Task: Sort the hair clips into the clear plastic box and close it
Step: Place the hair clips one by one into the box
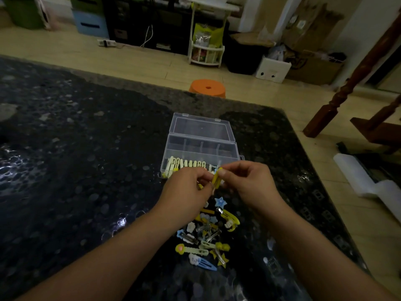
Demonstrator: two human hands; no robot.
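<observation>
2 hands meet at the centre of the head view, above a dark speckled table (65, 148). Going left to right: your left hand (186, 190) comes in from the lower left, its fingers curled and pinching the lower part of a yellow hair clip (217, 180). Your right hand (249, 183) comes in from the lower right and pinches the upper end of the same clip, so you hold it between both hands, roughly upright and raised off the table.

Just beyond your hands lies the clear plastic box (201, 148), its lid (201, 129) swung open and lying flat on the far side. Along the box's near edge stands a row of pale clips (186, 165), packed side by side from the left end towards the middle; the right part of that row is hidden by your fingers. The smaller compartments behind look empty, though the clear plastic makes this hard to judge.

Near you, between your forearms, a loose pile of clips (206, 235) remains on the table: yellow, blue and white ones, some with star shapes.

Judged from this, sorting is partly done. 1 row is filled, 1 clip is in hand, the pile is still to sort, and the lid is not yet closed.

Beyond the table's far edge stands an orange stool (207, 88).
</observation>
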